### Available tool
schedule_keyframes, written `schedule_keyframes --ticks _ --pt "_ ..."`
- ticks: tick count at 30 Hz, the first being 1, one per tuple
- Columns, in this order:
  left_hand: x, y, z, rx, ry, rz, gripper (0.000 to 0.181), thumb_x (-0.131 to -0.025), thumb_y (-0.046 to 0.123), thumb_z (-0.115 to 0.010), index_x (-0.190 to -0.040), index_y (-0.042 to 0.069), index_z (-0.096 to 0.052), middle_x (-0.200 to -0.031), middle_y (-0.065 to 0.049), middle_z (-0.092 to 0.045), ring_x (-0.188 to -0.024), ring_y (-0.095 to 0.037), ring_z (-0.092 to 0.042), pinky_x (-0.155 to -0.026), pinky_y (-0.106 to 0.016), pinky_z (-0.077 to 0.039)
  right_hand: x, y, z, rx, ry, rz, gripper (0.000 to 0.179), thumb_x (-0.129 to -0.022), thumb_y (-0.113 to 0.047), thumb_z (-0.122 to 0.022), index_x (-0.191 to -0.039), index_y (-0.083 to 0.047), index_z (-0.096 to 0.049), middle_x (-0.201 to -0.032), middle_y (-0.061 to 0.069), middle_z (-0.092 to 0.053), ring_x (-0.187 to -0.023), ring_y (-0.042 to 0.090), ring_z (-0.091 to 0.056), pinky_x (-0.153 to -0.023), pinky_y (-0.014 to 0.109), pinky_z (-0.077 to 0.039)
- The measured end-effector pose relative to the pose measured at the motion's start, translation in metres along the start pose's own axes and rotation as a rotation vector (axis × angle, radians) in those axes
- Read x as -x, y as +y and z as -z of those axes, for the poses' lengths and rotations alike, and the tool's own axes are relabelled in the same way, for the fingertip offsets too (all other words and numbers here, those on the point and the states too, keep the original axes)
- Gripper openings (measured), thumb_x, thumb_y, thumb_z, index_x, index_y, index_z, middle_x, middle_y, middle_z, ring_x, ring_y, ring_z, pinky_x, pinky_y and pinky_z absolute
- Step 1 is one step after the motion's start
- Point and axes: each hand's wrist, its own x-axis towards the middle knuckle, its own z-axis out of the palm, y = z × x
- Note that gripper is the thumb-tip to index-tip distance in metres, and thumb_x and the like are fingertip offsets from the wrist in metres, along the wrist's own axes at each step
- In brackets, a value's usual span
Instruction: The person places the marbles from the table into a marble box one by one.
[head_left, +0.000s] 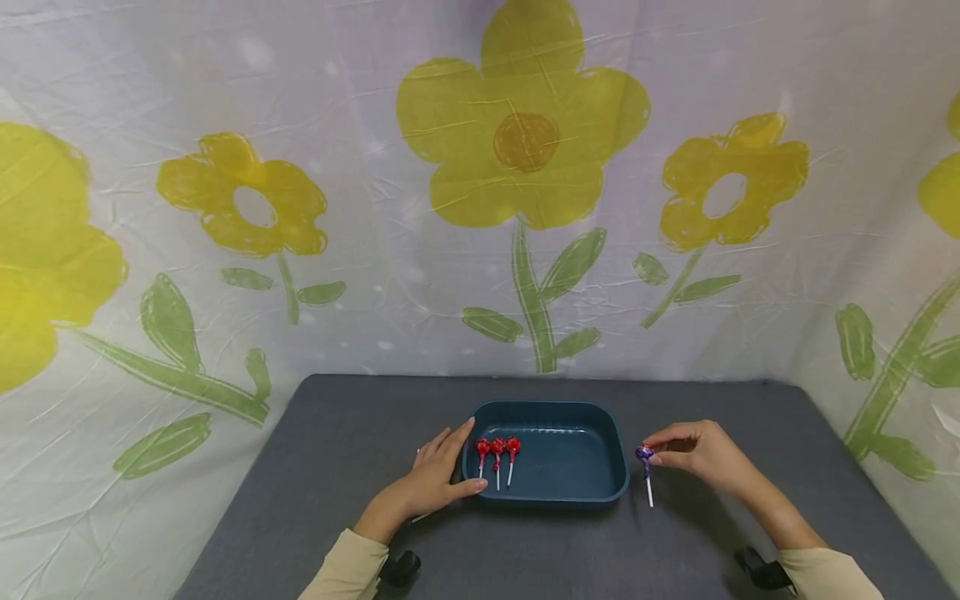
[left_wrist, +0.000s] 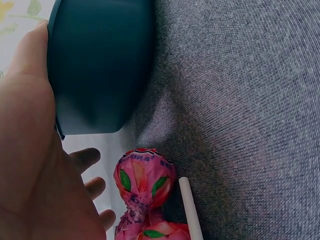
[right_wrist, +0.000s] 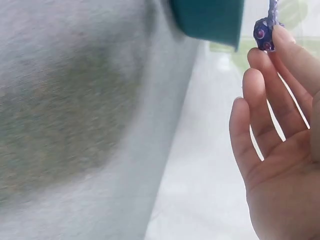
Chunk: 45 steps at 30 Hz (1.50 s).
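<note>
A dark teal tray (head_left: pixel 555 498) holds three red lollipops (head_left: pixel 498 448) in a row at its left end, sticks toward the front. My left hand (head_left: pixel 431 483) rests at the tray's left end, fingers extended along that side and thumb laid on the front rim. Under the left wrist, pink-wrapped lollipops (left_wrist: pixel 145 180) lie on the table, mostly hidden in the head view. Just right of the tray, my right hand (head_left: pixel 708 457) pinches a purple-wrapped lollipop (head_left: pixel 645 455) by its head between thumb and index finger, its white stick pointing down.
A dark grey cloth-covered table (head_left: pixel 337 433) lies beneath everything. Behind it hangs a pale curtain (head_left: pixel 360 292) printed with yellow flowers. Black straps (head_left: pixel 761 571) circle both wrists below beige sleeves.
</note>
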Motion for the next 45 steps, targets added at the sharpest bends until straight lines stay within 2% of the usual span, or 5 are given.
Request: schedule_keyframes --ticks 12,18,28,35,45 --pt "-0.002 -0.003 -0.002 -0.016 0.001 -0.001 0.096 -0.09 0.063 -0.06 -0.161 0.023 -0.01 -0.165 -0.007 -0.018 -0.151 -0.039 -0.01 -0.112 -0.072 -0.004 -0.033 -0.025 -0.014 0.011 -0.026 0.07 0.02 -0.086 -0.021 -0.078 -0.103 -0.01 -0.077 -0.096 0.005 -0.076 -0.081 0.021 -0.073 -0.069 0.027 -0.057" --pt "-0.002 -0.003 -0.003 -0.003 0.004 -0.008 0.096 -0.09 0.063 -0.06 -0.161 0.022 -0.01 -0.165 -0.008 -0.018 -0.151 -0.04 -0.009 -0.111 -0.073 -0.004 -0.052 -0.039 -0.022 0.04 -0.041 0.068 0.019 -0.085 -0.023 -0.078 -0.102 -0.013 -0.077 -0.094 0.002 -0.076 -0.082 0.019 -0.073 -0.07 0.027 -0.058" --pt "-0.001 -0.002 -0.003 0.012 0.008 -0.002 0.098 -0.088 0.064 -0.061 -0.161 0.023 -0.01 -0.165 -0.008 -0.019 -0.151 -0.04 -0.008 -0.111 -0.073 -0.004 -0.082 -0.055 -0.036 0.061 -0.08 0.121 0.018 -0.085 -0.021 -0.079 -0.101 -0.013 -0.078 -0.096 0.002 -0.076 -0.082 0.015 -0.071 -0.071 0.025 -0.057" --pt "-0.001 -0.003 -0.004 0.023 0.008 -0.011 0.097 -0.089 0.063 -0.061 -0.161 0.023 -0.009 -0.165 -0.009 -0.019 -0.15 -0.042 -0.008 -0.108 -0.076 -0.003 -0.095 -0.064 -0.048 0.065 -0.11 0.121 0.017 -0.086 -0.018 -0.078 -0.102 -0.014 -0.077 -0.095 0.0 -0.075 -0.08 0.012 -0.07 -0.07 0.026 -0.057" --pt "-0.001 -0.003 -0.003 0.006 0.01 0.01 0.097 -0.088 0.063 -0.062 -0.161 0.026 -0.009 -0.165 -0.006 -0.018 -0.151 -0.039 -0.008 -0.11 -0.074 -0.005 -0.107 -0.062 -0.065 0.078 -0.13 0.147 0.017 -0.086 -0.02 -0.078 -0.1 -0.011 -0.077 -0.092 0.001 -0.074 -0.074 0.012 -0.066 -0.065 0.025 -0.054"
